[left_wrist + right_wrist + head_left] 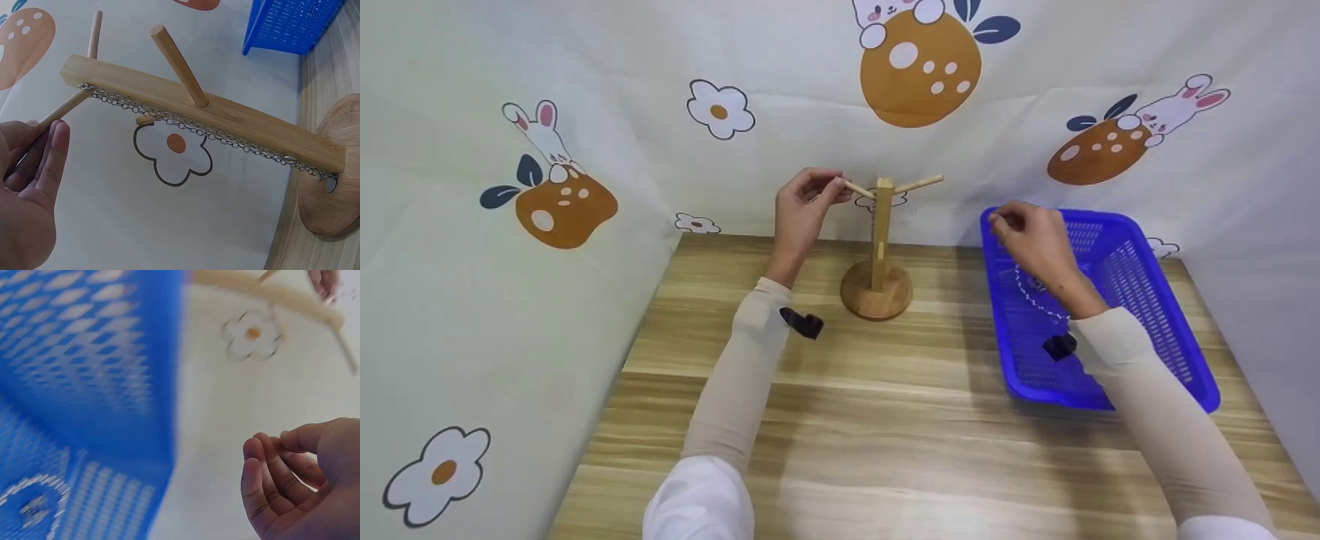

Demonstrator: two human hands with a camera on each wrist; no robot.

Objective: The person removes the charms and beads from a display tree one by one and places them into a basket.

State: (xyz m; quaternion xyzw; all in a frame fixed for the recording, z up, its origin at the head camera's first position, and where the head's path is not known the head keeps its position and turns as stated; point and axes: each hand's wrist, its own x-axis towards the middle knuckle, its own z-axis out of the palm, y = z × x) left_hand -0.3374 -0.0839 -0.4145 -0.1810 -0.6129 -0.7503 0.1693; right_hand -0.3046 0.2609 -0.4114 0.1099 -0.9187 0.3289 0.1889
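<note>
A wooden stand (880, 236) with pegs and a round base stands towards the back of the table. My left hand (804, 214) pinches the outer end of its upper left peg (67, 106) between thumb and fingers. From that peg, close against the post, a silver chain (183, 124) hangs down along the wood to a small oval tag (332, 184) near the base. Over the rim of a blue basket (999, 330), my right hand (1039, 240) hovers with loosely bent fingers and nothing between them. Inside the basket lies a pale beaded chain (59, 484), partly hidden by that hand.
The basket occupies the right side of the wood-grain table (885, 427). Close behind the stand hangs a printed cloth wall (802, 90), and similar cloth closes off both sides. A second upper peg (922, 183) sticks out to the right of the post.
</note>
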